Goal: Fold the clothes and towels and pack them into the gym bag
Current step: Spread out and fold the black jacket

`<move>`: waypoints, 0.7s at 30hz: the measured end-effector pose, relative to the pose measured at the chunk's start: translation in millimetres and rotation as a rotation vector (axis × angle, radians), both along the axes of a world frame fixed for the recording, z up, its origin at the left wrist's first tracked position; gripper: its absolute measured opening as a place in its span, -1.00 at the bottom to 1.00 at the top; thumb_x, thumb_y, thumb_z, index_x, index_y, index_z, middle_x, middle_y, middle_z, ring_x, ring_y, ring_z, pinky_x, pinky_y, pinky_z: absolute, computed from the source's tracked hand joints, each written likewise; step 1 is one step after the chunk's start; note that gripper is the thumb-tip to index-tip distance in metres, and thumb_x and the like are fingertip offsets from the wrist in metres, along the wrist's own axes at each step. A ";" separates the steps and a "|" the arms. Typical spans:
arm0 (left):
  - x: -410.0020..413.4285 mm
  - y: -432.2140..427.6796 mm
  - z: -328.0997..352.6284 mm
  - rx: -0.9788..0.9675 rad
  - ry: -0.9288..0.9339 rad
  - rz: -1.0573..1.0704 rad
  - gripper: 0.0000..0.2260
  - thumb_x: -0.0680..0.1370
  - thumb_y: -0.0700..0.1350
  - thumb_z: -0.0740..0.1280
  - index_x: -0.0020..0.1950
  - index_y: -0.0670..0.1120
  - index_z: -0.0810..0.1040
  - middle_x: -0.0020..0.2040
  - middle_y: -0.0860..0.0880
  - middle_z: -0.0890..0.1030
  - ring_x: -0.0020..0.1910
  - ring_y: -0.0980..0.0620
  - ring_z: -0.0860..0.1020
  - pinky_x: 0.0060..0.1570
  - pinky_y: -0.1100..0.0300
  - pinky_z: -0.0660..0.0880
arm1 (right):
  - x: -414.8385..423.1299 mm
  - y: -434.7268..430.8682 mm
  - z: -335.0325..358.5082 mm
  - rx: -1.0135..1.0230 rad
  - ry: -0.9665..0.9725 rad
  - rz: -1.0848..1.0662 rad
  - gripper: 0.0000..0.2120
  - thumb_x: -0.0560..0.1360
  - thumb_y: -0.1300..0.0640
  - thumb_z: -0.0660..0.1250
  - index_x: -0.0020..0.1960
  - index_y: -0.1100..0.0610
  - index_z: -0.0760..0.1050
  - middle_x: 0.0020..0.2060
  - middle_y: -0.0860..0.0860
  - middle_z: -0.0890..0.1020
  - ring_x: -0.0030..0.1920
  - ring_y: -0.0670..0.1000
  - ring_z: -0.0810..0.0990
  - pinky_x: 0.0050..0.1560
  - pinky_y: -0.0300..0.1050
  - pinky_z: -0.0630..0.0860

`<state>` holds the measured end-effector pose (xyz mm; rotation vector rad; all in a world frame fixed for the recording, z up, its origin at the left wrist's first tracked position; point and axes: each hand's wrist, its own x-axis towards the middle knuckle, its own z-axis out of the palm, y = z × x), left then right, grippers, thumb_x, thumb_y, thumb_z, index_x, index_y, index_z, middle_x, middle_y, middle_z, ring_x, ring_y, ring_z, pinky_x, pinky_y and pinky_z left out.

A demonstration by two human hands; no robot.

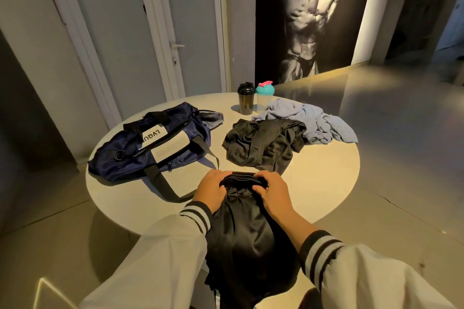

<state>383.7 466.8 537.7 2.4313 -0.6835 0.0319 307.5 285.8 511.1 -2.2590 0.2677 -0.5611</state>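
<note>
Both arms reach forward side by side in pale sleeves (163,258) with black-and-white striped cuffs (198,216) (the right cuff sits further back along the forearm). The left hand (212,189) grips the left end of the black track pants' (241,233) waistband, fingers curled over it. The right hand (272,192) grips the right end likewise.

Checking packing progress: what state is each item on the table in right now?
gym bag: slumped on its side
black garment: waistband gripped by left hand and right hand
black clothes pile: crumpled, unfolded
blue towel: crumpled, unfolded
black shaker: upright, capped
teal-lidded shaker: upright, capped
</note>
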 end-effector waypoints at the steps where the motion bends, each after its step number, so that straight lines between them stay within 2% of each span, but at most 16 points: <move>1: 1.1 0.4 -1.7 0.012 0.008 0.002 -0.59 0.60 -0.31 0.25 0.45 -0.08 0.45 0.35 -0.13 0.48 0.34 -0.10 0.45 0.42 0.10 0.30 | 0.7 1.2 0.1 0.017 0.001 0.009 -0.73 0.53 0.12 0.44 0.23 0.08 0.59 0.06 0.03 0.60 0.08 0.04 0.54 0.16 -0.12 0.43; 4: 2.7 0.6 -7.4 0.028 0.052 0.027 -0.59 0.60 -0.29 0.26 0.44 -0.06 0.45 0.30 -0.14 0.49 0.30 -0.12 0.47 0.39 0.07 0.33 | 5.3 4.0 0.0 -0.003 0.012 0.023 -0.75 0.61 0.03 0.31 0.23 0.06 0.63 0.10 0.00 0.66 0.11 0.02 0.54 0.16 -0.08 0.44; 9: 4.3 -0.1 -15.0 0.030 0.067 0.057 -0.62 0.59 -0.27 0.25 0.39 -0.01 0.48 0.23 -0.13 0.53 0.25 -0.14 0.47 0.36 -0.03 0.39 | 13.9 4.0 -5.0 -0.055 0.067 -0.018 -0.83 0.61 0.16 0.30 0.17 0.14 0.58 0.07 0.10 0.62 0.09 0.11 0.54 0.03 -0.14 0.38; 15: 7.1 0.0 -8.5 -0.056 0.125 0.107 -0.80 0.60 -0.27 0.26 0.15 -0.03 0.49 0.13 -0.07 0.55 0.09 -0.05 0.53 0.13 0.18 0.42 | 23.8 8.9 0.3 0.009 0.076 -0.039 -0.90 0.61 0.10 0.31 0.08 0.11 0.47 0.03 0.06 0.54 -0.02 0.06 0.50 -0.08 -0.13 0.34; 21: 16.8 -6.7 23.2 -0.194 0.138 0.169 -0.87 0.56 -0.23 0.32 0.07 -0.05 0.49 0.04 -0.09 0.57 -0.04 -0.04 0.52 -0.03 0.20 0.41 | 36.4 9.8 23.1 0.029 0.004 -0.129 -0.89 0.59 0.06 0.34 0.08 0.04 0.46 0.00 0.08 0.55 -0.08 0.08 0.47 -0.11 -0.06 0.39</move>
